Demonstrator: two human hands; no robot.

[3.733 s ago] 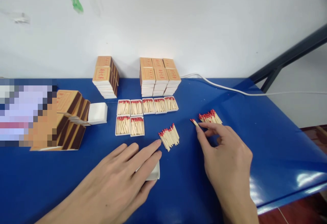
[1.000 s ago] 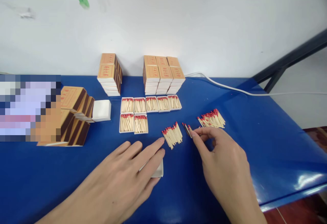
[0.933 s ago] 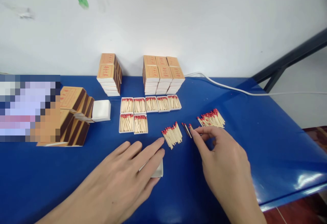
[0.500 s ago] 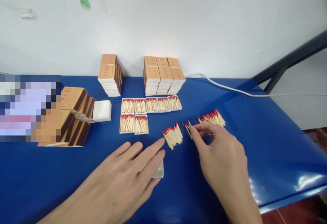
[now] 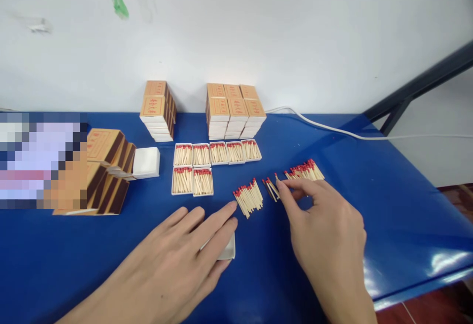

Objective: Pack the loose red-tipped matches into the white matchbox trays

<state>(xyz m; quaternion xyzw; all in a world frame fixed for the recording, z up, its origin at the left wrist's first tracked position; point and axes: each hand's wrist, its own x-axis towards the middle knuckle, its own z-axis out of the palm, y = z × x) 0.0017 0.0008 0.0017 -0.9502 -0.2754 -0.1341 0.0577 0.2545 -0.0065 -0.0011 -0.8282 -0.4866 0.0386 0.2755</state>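
Observation:
My left hand (image 5: 173, 260) lies low over a white matchbox tray (image 5: 228, 249), its fingers stretched across the top and its thumb along the near side. Most of that tray is hidden beneath the fingers. Just beyond the fingertips is a loose pile of red-headed matches (image 5: 249, 198). My right hand (image 5: 321, 225) is closed in a pinch on a match (image 5: 276, 177), whose red head pokes out past the fingertips. Beside it on the left lie a few separate matches (image 5: 271, 191). Another pile of matches (image 5: 308, 169) is partly covered by this hand.
Filled matchbox trays (image 5: 201, 155) stand in two rows behind the hands. Stacked orange matchboxes (image 5: 236, 110) rise by the wall, with another stack (image 5: 155, 107) further left. Matchbox sleeves (image 5: 107, 146) and a white tray (image 5: 147, 161) are at left. A white cable (image 5: 332, 128) crosses the back.
My right hand has shifted slightly right with its pinched match, leaving a few matches more exposed to its left. My left hand stays over the tray. The view has tilted a little.

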